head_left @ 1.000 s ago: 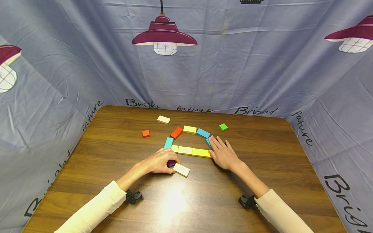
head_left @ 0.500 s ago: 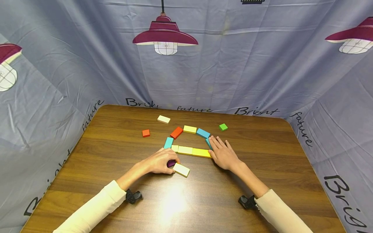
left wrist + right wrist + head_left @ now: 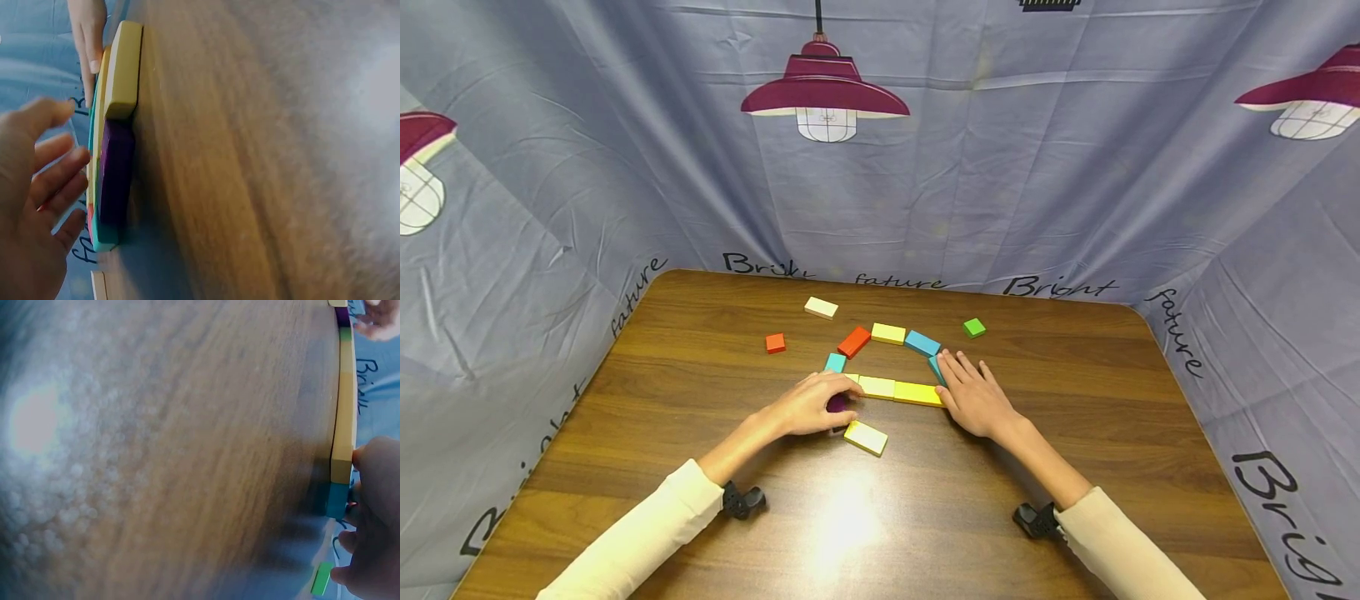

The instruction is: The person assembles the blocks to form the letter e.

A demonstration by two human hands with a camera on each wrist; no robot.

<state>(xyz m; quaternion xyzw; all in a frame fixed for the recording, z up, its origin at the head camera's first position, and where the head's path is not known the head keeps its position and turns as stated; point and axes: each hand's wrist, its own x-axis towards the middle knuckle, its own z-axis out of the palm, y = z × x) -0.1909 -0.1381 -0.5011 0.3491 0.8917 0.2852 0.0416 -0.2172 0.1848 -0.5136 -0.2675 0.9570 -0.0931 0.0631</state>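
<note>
A dark purple block [image 3: 117, 175] lies flat on the table against one end of a pale yellow block [image 3: 866, 437]. My left hand [image 3: 814, 404] is over the purple block, thumb and fingers spread and loosely bent. In the left wrist view, a gap shows between its fingertips and that block. Partly under this hand are a turquoise block [image 3: 835, 363] and a small pale block. My right hand [image 3: 973, 396] lies with straight fingers on a teal block [image 3: 936, 367], thumb at the end of a long yellow block [image 3: 919, 394].
A red block [image 3: 854, 342], a yellow block [image 3: 889, 334] and a blue block [image 3: 922, 342] continue the arch. Another pale block [image 3: 877, 387] sits in the straight row. Loose beyond are a cream block [image 3: 822, 307], a small red block [image 3: 776, 343] and a green block [image 3: 974, 327].
My left hand has loosened from the purple block and shifted slightly away from me, now covering more of the turquoise block. The right hand has stayed in place.
</note>
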